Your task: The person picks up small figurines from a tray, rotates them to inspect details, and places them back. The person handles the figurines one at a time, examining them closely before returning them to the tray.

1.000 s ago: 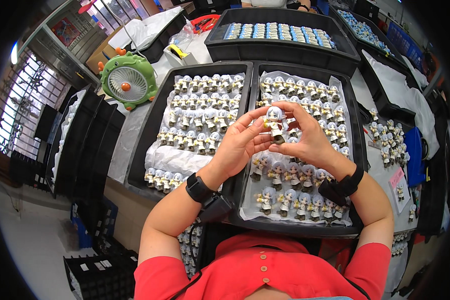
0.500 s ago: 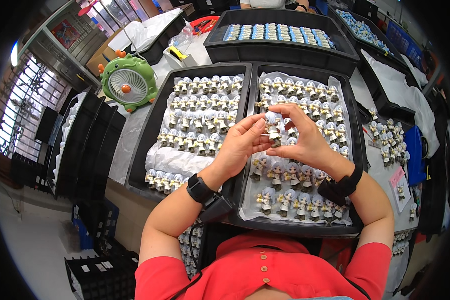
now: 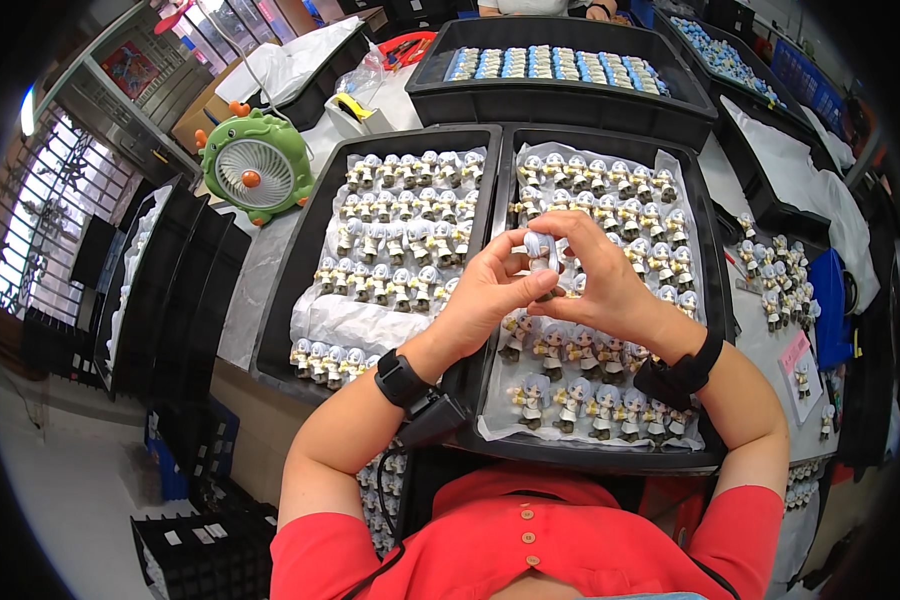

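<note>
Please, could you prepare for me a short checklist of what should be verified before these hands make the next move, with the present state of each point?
1. Figurine supported: ok, it sits between the fingers of the left hand and right hand.
2. Figurine's surface free of flaws: cannot tell, too small and partly covered by fingers.
3. White liner visible between rows in the left tray: ok, a bare strip shows.
4. Right tray fully in sight: not ok, hands and forearm hide part of it.
5. Dark wrist device not touching figurines below: cannot tell, it overlaps them in this view.
</note>
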A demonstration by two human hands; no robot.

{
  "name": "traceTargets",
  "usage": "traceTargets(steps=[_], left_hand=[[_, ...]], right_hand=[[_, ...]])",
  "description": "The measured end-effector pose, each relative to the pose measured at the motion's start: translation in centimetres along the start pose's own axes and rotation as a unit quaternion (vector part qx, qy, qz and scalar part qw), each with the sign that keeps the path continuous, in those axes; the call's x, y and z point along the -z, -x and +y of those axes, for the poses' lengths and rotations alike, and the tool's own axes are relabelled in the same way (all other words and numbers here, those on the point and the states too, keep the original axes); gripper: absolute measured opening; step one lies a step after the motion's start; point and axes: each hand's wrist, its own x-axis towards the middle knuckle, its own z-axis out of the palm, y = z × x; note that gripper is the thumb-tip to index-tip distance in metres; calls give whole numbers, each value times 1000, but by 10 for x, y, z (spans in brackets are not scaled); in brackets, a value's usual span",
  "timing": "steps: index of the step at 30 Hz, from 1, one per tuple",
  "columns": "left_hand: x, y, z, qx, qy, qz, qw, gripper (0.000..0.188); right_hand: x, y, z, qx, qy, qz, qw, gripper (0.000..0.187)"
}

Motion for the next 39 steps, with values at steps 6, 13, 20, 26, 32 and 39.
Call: traceTargets(steps=[6,13,20,26,32,39], left_hand=[[-1,0,1,-4,-12,0,1000,63],[-2,0,1,-3,-13,-2,1000,65],[-2,1,1,0,-12,1,1000,59],[-2,-1,-2,-17,-41,5,999,53],[-2,0,0,-27,-35,-1,999,51],[0,0,2,-28,-1,-23,999,51]], right_hand=[[0,0,-1,3,6,1,1000,68],[-2,0,1,14,23,7,1000,68],[-3,-2,-4,16,16,6,1000,63],[-3,-2,-5,21,36,8,999,63],[-3,-2,-3,33,14,7,999,67],[1,-4,-8,32,9,7,999,68]])
